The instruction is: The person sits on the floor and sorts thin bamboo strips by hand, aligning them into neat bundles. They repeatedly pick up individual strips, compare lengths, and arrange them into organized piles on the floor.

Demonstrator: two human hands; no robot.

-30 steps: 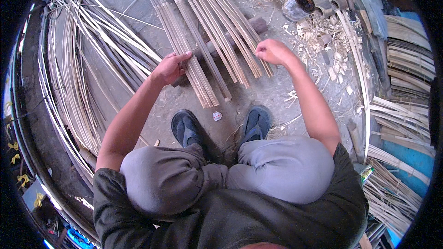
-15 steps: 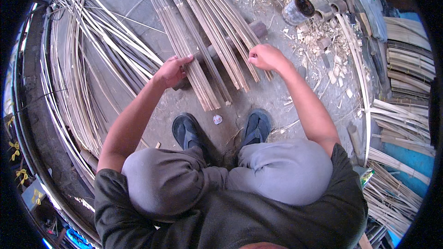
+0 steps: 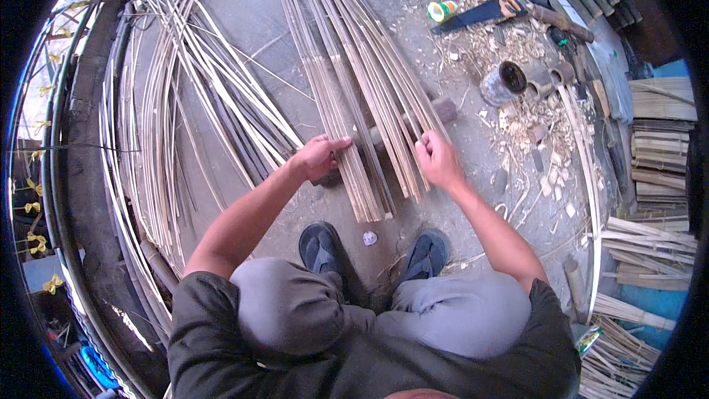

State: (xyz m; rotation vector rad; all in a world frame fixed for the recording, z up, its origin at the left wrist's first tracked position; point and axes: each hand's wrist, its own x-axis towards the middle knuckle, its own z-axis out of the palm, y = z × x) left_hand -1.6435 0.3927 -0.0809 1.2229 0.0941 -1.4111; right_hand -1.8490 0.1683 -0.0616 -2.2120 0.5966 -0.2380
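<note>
Long thin bamboo strips [image 3: 362, 103] fan away from me on the floor, their near ends toward my feet. They rest across a short round log [image 3: 443, 111]. My left hand [image 3: 321, 158] is closed on the left group of strips, thumb on top and fingers tucked beneath. Between the hands lie further strips, with narrow gaps among them. My right hand [image 3: 439, 162] is closed around the rightmost strips near their ends; its fingers partly hide them. Just past the near ends, a small whitish round object [image 3: 370, 238] lies between my sandals [image 3: 320, 247].
Loose pale strips [image 3: 214, 96] spread at the left. To the right are wood shavings [image 3: 546, 155], a dark-mouthed can [image 3: 504, 83], a handsaw [image 3: 480, 15] and a green-yellow container [image 3: 441, 11]. Stacked strip bundles [image 3: 665, 148] line the right side.
The view has shifted, so everything sits lower and further right, and the saw now shows. My right hand has turned more upright at the rightmost strips. The left keeps its hold.
</note>
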